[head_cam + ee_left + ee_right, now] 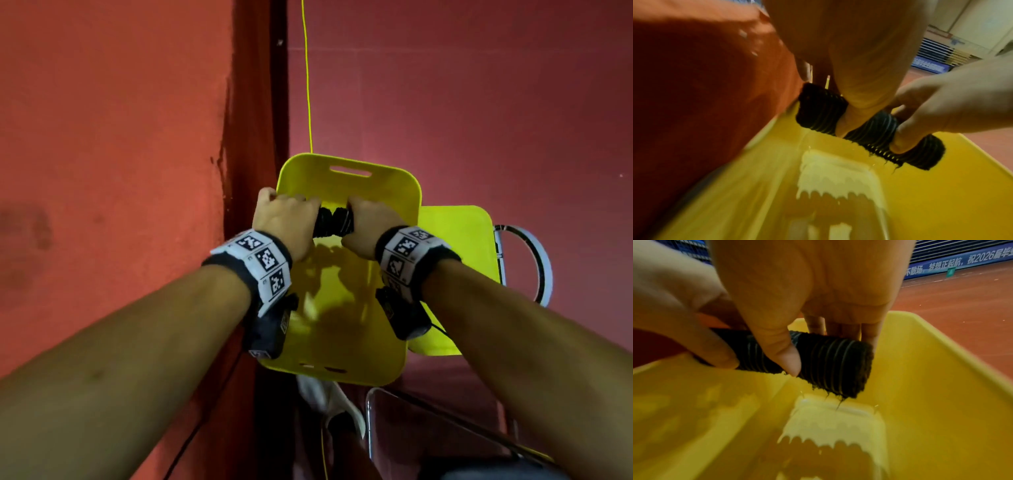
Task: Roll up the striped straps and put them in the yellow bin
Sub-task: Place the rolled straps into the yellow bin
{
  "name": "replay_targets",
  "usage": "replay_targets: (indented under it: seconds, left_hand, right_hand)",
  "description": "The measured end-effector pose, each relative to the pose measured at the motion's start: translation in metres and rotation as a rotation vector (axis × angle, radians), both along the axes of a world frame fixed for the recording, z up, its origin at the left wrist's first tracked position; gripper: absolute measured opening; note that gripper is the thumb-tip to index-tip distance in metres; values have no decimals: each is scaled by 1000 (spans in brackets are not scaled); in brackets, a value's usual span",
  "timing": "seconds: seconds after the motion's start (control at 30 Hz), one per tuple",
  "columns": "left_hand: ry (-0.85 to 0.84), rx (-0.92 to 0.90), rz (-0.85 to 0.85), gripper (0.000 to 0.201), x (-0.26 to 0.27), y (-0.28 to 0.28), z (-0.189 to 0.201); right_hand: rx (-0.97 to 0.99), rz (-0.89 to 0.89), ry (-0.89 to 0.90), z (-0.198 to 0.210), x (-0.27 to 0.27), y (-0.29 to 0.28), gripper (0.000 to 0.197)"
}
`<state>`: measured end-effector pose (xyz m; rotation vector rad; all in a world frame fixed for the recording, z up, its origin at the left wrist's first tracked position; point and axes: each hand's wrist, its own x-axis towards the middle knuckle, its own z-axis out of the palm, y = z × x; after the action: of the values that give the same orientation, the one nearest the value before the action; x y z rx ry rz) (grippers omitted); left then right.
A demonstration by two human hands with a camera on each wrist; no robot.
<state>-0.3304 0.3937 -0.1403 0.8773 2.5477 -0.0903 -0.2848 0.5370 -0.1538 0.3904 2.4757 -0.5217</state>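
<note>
The red floor (513,85) is the biggest thing here. On it sits the yellow bin (346,161), with nothing lying on its shiny bottom. A yellow lid (459,246) lies just beside the bin on its right side, and part of it goes under the bin's edge. A thin yellow cord (307,78) runs across the floor to the far edge of the bin. Both hands are above the open bin. The left hand (286,219) and the right hand (368,226) have their fingers and thumbs curled round one dark roll (334,222) of striped strap. Each hand grips one end. The roll hangs in the air over the bin and does not touch it.
</note>
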Motion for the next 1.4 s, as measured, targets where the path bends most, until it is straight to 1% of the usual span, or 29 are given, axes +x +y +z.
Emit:
replay_targets:
  seconds: [0.1, 0.17, 0.23, 0.3, 0.37, 0.4, 0.47, 0.6, 0.73, 0.77, 0.83, 0.9, 0.93, 1.0, 1.07, 1.13, 1.2, 1.23, 1.33, 1.4]
  left_hand:
    - [26, -30, -48, 25, -15, 34, -23]
    - [-4, -50, -45, 23, -16, 51, -41]
    - [-27, -82, -34, 24, -14, 59, -63]
    - [-10, -133, -22, 27, -12, 63, -84]
    - [38, -178, -7, 30, -11, 64, -104]
    - [72, -179, 4, 30, -10, 65, -111]
    - [123, -170, 23, 31, -11, 65, -123]
    - [131, -198, 54, 37, -15, 63, -142]
    - [166, -167, 62, 42, -9, 54, -159]
    - [177, -150, 68, 45, -7, 51, -161]
    - [172, -129, 84, 57, -3, 47, -160]
    - [156, -95, 101, 68, 1, 45, -153]
    - [144, -65, 116, 69, 3, 44, -146]
    - [99, 17, 156, 61, 8, 43, -127]
    - [23, 123, 200, 47, 16, 40, -99]
    - [-88, 216, 256, 39, 26, 30, -62]
    - [-176, 284, 315, 37, 39, 12, -21]
    - [-191, 322, 346, 37, 48, -1, 0]
    - [-154, 446, 456, 33, 78, -49, 59]
    - [-124, 476, 542, 31, 99, -93, 92]
  right_hand:
    - [66, 37, -27, -28, -19, 13, 16]
    - [101, 46, -45, -45, -25, 21, 12]
    - [116, 53, -100, -62, -26, 26, 8]
    - [137, 63, -156, -78, -27, 24, 9]
    - [181, 69, -168, -91, -32, 21, 22]
    - [211, 68, -162, -96, -35, 19, 27]
    - [276, 70, -125, -103, -40, 15, 29]
    - [369, 60, -21, -125, -35, 7, 25]
    - [440, 5, 18, -143, -21, 3, 29]
    - [454, -15, 30, -144, -19, 2, 29]
    - [452, -53, 68, -143, -16, -1, 28]
    - [431, -99, 101, -135, -14, -3, 30]
    - [402, -123, 94, -128, -14, -3, 35]
    - [276, -149, 40, -107, -12, -5, 44]
    - [143, -144, 12, -75, -6, -10, 39]
    - [50, -147, 45, -39, 6, -16, 34]
    - [-9, -147, 121, -5, 22, -27, 33]
    - [-43, -137, 180, 11, 31, -36, 31]
    - [-137, -70, 356, 62, 53, -74, 22]
    - [-181, 23, 462, 93, 64, -110, 19]
